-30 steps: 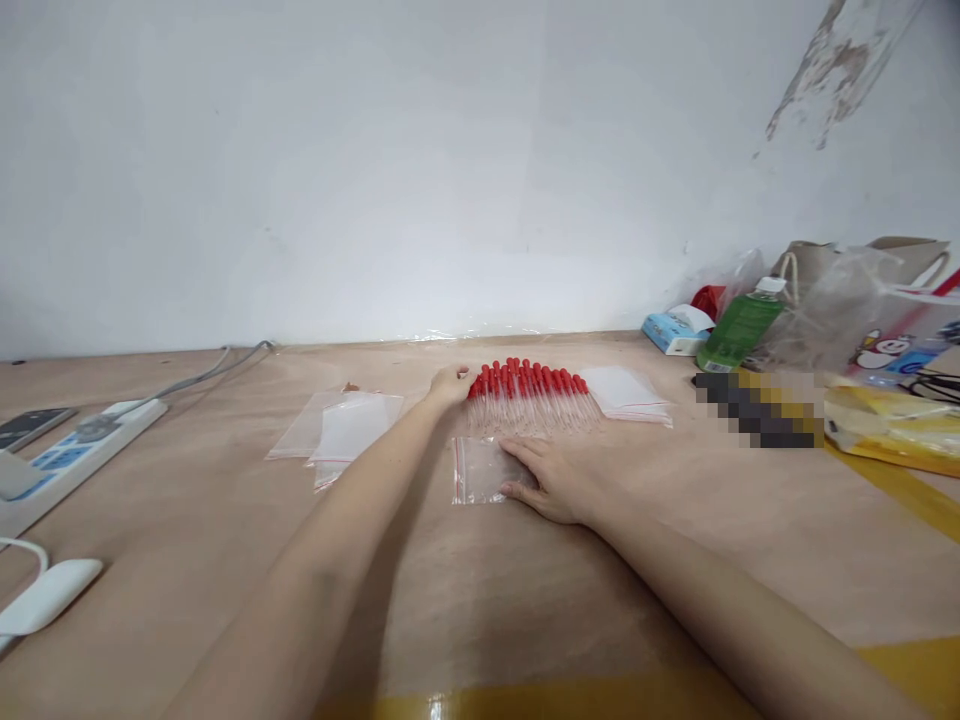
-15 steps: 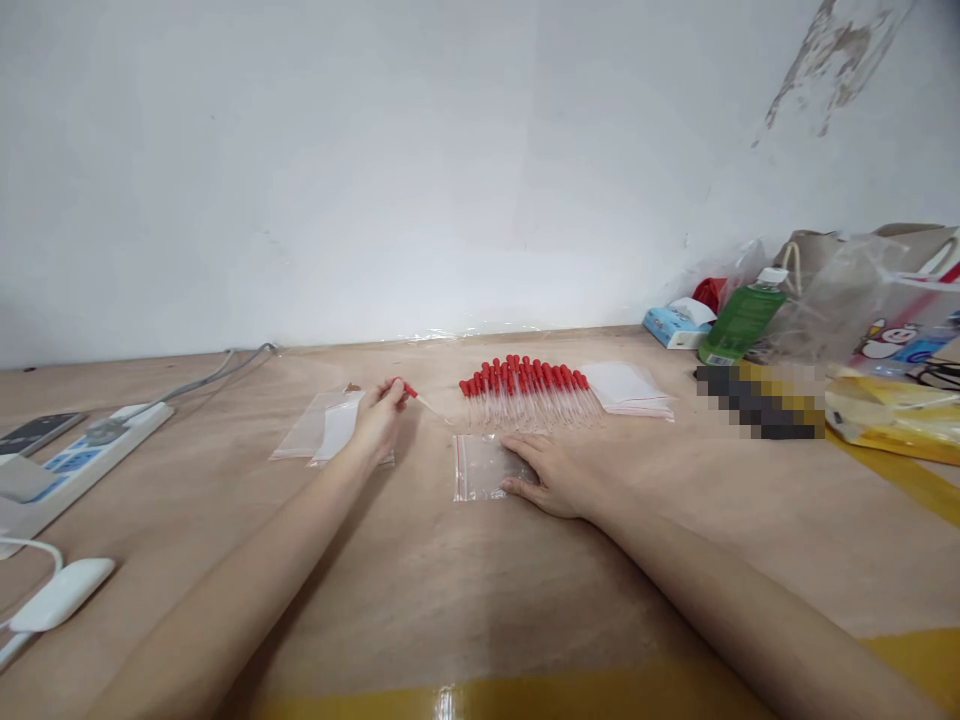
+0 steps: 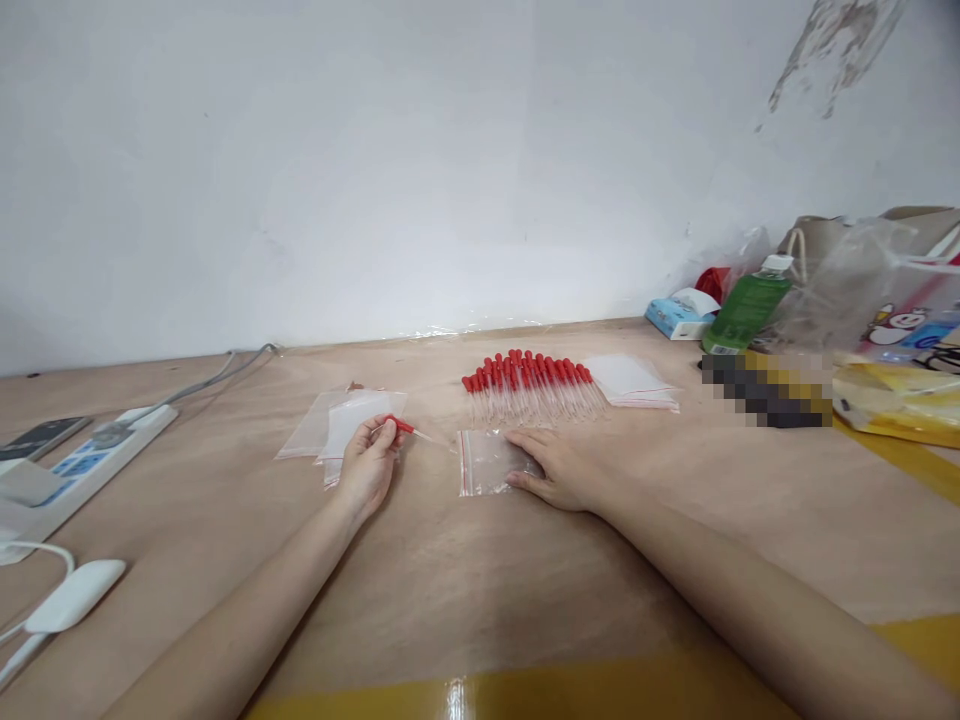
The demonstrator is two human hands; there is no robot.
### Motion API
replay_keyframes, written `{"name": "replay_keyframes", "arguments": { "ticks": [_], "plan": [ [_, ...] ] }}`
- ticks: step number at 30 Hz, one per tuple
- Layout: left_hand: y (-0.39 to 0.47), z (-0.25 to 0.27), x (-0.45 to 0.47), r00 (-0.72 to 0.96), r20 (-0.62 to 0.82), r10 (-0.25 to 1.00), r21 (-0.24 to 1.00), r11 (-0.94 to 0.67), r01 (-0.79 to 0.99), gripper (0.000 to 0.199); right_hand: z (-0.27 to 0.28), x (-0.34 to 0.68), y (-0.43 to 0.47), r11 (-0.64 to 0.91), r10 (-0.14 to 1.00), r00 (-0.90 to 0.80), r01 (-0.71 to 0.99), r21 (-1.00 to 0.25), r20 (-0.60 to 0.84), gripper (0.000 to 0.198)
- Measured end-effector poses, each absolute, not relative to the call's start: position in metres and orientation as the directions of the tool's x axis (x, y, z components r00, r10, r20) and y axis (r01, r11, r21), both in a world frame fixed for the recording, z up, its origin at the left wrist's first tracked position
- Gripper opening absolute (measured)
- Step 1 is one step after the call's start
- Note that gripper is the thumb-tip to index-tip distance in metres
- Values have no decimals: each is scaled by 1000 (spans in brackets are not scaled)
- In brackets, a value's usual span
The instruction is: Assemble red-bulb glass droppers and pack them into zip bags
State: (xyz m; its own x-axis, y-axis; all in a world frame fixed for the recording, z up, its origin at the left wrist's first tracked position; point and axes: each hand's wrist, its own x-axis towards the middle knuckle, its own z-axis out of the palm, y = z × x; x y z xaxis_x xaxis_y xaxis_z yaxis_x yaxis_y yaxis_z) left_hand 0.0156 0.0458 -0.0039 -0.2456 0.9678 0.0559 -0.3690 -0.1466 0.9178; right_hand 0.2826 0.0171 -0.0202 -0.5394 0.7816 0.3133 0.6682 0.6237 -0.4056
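Observation:
Between the thumb and fingers of my left hand (image 3: 369, 458) is a dropper (image 3: 403, 426) with a red rubber bulb, its clear tip pointing right. That tip is close to the red-lined edge of a clear zip bag (image 3: 486, 465) lying flat on the table. My right hand (image 3: 559, 470) rests on the bag's right part with fingers spread. Behind the bag, several more droppers (image 3: 525, 375) lie in a row, red bulbs toward the wall. One stack of clear zip bags (image 3: 352, 412) lies just behind my left hand, and another stack of bags (image 3: 626, 382) is right of the droppers.
On the left lie a white power strip (image 3: 112, 450), a phone (image 3: 41, 437) and a white plug-like piece (image 3: 79, 595). Toward the back right are a tissue pack (image 3: 675, 318), a green bottle (image 3: 750, 305), plastic bags (image 3: 832, 290) and a yellow packet (image 3: 892, 400).
My left hand has come nearer and lower with the dropper, uncovering more of the left bag stack. My right hand has stayed on the zip bag. The camera view has shifted slightly.

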Motion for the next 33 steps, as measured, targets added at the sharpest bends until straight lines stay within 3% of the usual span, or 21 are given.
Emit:
{"name": "replay_keyframes", "arguments": {
  "ticks": [4, 8, 12, 16, 23, 29, 33],
  "plan": [
    [38, -3, 14, -88, -20, 996, 935, -13, -355, 25, -23, 283, 18, 625, 781, -536, 666, -408, 321, 54],
    [31, -3, 12, 140, -115, 983, 973, 140, -184, 23, -23, 282, 18, 630, 776, -534, 667, -397, 334, 53],
    [24, -1, 17, 205, -58, 977, 992, 34, 119, 25, -23, 281, 18, 629, 777, -534, 674, -387, 332, 55],
    [19, -1, 26, 241, 48, 969, 930, -132, 343, 26, -24, 281, 18, 633, 774, -532, 662, -402, 342, 55],
    [24, -14, 42, 279, 219, 935, 804, -335, 491, 24, -23, 281, 17, 642, 767, -534, 657, -396, 356, 55],
    [21, -13, 52, 442, 302, 845, 707, -510, 490, 19, -21, 281, 17, 667, 745, -561, 612, -425, 361, 56],
    [20, -15, 49, 396, 260, 881, 661, -462, 592, 23, -22, 291, 17, 649, 759, -553, 604, -462, 343, 62]
  ]
}}
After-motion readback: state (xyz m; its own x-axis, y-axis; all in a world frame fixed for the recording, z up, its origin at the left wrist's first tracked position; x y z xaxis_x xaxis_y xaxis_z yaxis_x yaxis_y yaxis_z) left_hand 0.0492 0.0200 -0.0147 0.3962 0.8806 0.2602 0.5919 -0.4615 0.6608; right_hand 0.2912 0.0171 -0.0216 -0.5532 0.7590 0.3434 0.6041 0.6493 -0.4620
